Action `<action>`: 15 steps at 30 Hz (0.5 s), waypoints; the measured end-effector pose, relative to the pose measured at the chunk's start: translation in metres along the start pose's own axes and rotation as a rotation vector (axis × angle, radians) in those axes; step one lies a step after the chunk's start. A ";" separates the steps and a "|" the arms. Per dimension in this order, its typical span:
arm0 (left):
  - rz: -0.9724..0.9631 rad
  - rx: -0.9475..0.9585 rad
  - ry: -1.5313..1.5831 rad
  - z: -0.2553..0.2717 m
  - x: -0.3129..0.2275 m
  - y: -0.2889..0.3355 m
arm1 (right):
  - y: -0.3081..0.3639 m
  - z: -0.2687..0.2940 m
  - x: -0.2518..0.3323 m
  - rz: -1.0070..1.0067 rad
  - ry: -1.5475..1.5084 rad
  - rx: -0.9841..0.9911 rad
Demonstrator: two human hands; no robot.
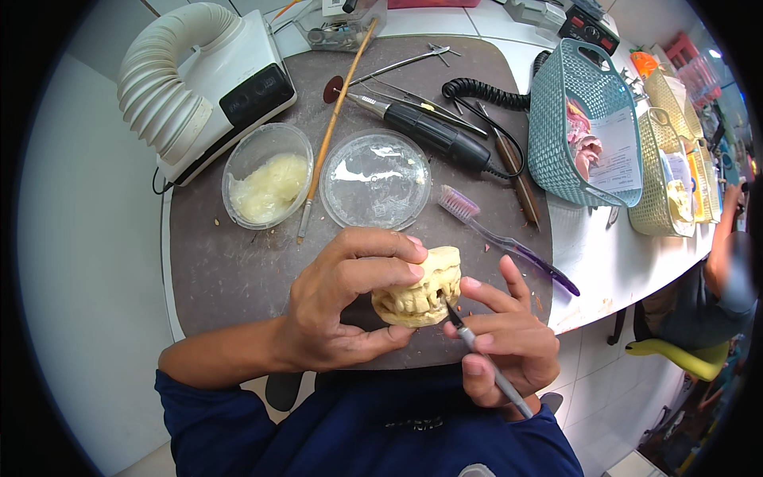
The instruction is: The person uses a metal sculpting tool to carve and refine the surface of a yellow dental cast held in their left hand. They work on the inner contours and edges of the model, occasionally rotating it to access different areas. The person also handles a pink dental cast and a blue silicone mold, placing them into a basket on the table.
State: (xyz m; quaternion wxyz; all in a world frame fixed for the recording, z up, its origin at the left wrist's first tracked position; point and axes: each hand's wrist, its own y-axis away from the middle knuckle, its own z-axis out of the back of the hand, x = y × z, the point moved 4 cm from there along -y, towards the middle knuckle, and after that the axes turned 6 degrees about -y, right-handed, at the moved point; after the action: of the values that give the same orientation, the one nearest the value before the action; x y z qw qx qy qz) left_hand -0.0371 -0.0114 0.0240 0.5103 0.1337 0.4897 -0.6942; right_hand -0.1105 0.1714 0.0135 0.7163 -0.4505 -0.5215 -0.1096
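My left hand [342, 294] grips a pale yellow dental cast [421, 292], upper and lower halves together, with fingers over the top and thumb beneath. Between the fingers and thumb of my right hand [509, 342] is a slim grey craft knife [497, 371]. Its dark tip meets the cast's lower right side, close to a dark gap among the teeth; whether it touches I cannot tell. Just beyond the cast lies a round clear lid [376, 181]. A clear tub [269, 183] of pale yellowish, jelly-like material stands to its left.
A wooden-handled brush [334, 119] leans between tub and lid. Behind lie a black rotary handpiece [433, 137] with coiled cord and metal tools. A purple toothbrush [509, 238] lies right, near a blue basket [584, 131]. A white machine with a hose [214, 87] stands far left. Another person [715, 290] sits at right.
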 end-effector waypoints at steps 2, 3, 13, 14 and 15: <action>0.021 -0.063 -0.017 0.000 -0.004 -0.002 | 0.002 0.000 -0.002 0.049 0.003 -0.053; 0.020 -0.067 -0.031 0.001 -0.005 -0.002 | 0.003 0.000 -0.004 0.073 0.006 -0.079; -0.029 -0.023 -0.114 0.001 -0.003 0.000 | 0.004 -0.004 0.003 0.086 0.186 -0.007; -0.029 -0.024 -0.113 0.001 -0.003 0.000 | 0.004 -0.004 0.003 0.094 0.201 -0.006; -0.028 -0.023 -0.114 0.001 -0.003 0.000 | 0.004 -0.004 0.003 0.102 0.214 -0.004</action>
State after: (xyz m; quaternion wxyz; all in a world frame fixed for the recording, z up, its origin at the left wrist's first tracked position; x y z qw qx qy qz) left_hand -0.0352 -0.0104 0.0270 0.5292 0.0814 0.4697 -0.7020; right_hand -0.1043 0.1719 0.0140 0.7717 -0.4634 -0.4182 -0.1217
